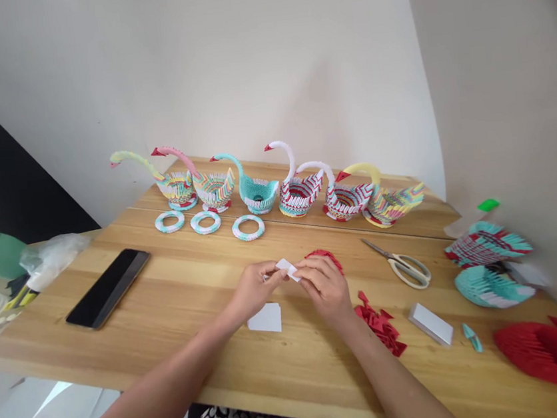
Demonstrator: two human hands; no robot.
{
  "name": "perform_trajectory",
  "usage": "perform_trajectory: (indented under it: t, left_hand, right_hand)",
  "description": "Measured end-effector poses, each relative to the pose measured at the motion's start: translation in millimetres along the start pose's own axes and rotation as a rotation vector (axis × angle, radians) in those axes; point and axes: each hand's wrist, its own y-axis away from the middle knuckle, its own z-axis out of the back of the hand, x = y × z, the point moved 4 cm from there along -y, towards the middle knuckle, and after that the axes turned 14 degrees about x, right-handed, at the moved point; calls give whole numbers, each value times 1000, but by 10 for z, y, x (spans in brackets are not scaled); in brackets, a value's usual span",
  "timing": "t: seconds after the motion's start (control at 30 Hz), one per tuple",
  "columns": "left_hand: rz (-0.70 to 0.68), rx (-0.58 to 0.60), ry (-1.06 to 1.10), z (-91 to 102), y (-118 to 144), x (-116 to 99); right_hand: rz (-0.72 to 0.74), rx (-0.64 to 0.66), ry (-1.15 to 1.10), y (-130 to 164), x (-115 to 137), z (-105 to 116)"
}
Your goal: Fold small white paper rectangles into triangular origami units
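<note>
Two hands: the left hand (255,291) and right hand (325,286) meet over the middle of the table (177,294), fingertips pinched on one small white paper slip (288,269).
Grip: both hands closed lightly on the slip, holding it just above the wood; the exact fold line is too small to tell.
Doing it well: as a judgement, keep the edges matched before pressing, and crease with the fingertips against a firm finger, since a slip this small skews easily.
Spare paper: a white sheet (265,318) lies just below the hands; a white stack (431,324) sits to the right.
Folded pieces: red pieces (381,325) beside the right wrist.
Nearby: scissors (405,265) to the right, phone (109,286) to the left, paper swans (256,188) in a row at the back, well apart from the hands.
</note>
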Motion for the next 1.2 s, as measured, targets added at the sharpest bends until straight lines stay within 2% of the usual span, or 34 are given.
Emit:
perform_trajectory:
  t: [0.1, 0.23, 0.37, 0.47, 0.67, 1.0, 1.2]
  left_hand:
    - [-59, -15, -54, -4, 14, -22]
    - [-109, -2, -122, -19, 22, -47]
    - [-100, 34, -131, -30, 21, -51]
    - [-63, 60, -98, -36, 20, -44]
    - [-8, 69, -63, -66, 26, -52]
    - [89, 74, 64, -100, 28, -41]
    - [70, 107, 122, -68, 7, 35]
  right_hand:
    - [-108, -41, -136, 4, -37, 13]
    - [-321, -41, -359, 39, -139, -40]
    - [-450, -24, -567, 71, -213, -114]
    - [-504, -28, -644, 84, -239, -140]
    - [-530, -26, -686, 85, -254, -149]
    - [-472, -24, -610, 62, -160, -113]
    - [-450, -26, -623, 69, -154, -90]
